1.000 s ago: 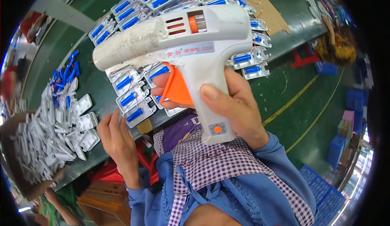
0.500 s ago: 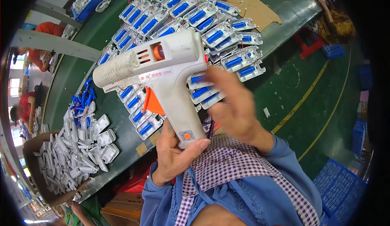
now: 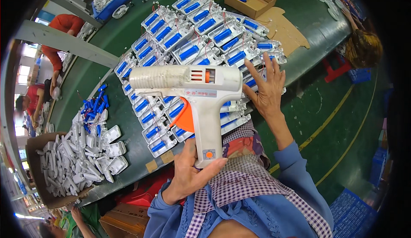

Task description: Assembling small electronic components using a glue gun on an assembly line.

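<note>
My left hand (image 3: 191, 172) grips the bottom of the handle of a white glue gun (image 3: 208, 122) with an orange trigger (image 3: 185, 117). The gun is held up close, its ribbed nozzle end toward the left. My right hand (image 3: 267, 88) is spread with fingers apart, just right of the gun's back end, over the edge of the parts and holding nothing. Behind the gun, white plastic housings (image 3: 189, 52) lie in rows on the green table, each with a blue cylindrical battery and thin wires. The gun hides some of them.
A carton (image 3: 32, 169) of white plastic parts stands at the left, beside loose blue batteries (image 3: 95, 104). An open cardboard box (image 3: 252, 0) and a cardboard sheet (image 3: 291, 30) lie at the back. A blue bin (image 3: 102, 13) is far left. Other people work around the table.
The glue gun has levelled out and shifted right and lower in view. My right hand has moved up and right from the handle, its fingers now spread.
</note>
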The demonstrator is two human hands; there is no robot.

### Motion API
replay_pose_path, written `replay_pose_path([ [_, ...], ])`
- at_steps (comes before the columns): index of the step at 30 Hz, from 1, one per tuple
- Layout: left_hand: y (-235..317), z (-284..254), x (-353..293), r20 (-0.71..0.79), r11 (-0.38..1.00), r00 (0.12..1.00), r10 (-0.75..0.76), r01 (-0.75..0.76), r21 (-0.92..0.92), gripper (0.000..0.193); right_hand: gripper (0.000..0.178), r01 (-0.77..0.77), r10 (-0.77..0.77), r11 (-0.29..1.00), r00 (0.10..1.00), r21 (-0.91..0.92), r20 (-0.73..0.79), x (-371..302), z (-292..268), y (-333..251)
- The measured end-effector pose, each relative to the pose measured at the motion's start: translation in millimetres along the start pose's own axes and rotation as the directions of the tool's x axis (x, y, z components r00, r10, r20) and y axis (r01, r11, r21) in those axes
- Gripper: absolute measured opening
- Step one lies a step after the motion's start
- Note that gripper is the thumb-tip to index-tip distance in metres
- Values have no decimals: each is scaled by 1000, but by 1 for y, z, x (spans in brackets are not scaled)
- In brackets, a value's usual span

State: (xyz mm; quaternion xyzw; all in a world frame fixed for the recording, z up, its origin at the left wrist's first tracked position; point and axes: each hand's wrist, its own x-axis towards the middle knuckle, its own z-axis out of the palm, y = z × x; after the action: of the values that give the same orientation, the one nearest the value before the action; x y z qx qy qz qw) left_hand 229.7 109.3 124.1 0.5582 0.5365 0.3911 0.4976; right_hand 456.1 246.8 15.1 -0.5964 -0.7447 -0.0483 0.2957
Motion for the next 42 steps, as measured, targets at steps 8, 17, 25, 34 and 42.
replay_pose_path([
  [8,-6,-2,8,19,994,998,67,-68,91,47,56,31,-31,999,999,21,-8,13,8,3],
  [17,-8,-9,2,-14,990,994,111,-109,87,46,57,69,-69,998,998,8,-11,21,14,5],
  [25,-5,-12,0,-23,987,995,95,-91,136,46,47,170,-136,967,974,190,-179,22,-9,23],
  [34,-13,-12,0,-134,976,967,216,-215,28,55,28,-78,57,315,996,946,63,-2,-76,-78],
  [42,-17,7,-6,-131,947,938,320,-319,26,57,80,-627,-185,-294,778,722,601,-6,-81,-156],
])
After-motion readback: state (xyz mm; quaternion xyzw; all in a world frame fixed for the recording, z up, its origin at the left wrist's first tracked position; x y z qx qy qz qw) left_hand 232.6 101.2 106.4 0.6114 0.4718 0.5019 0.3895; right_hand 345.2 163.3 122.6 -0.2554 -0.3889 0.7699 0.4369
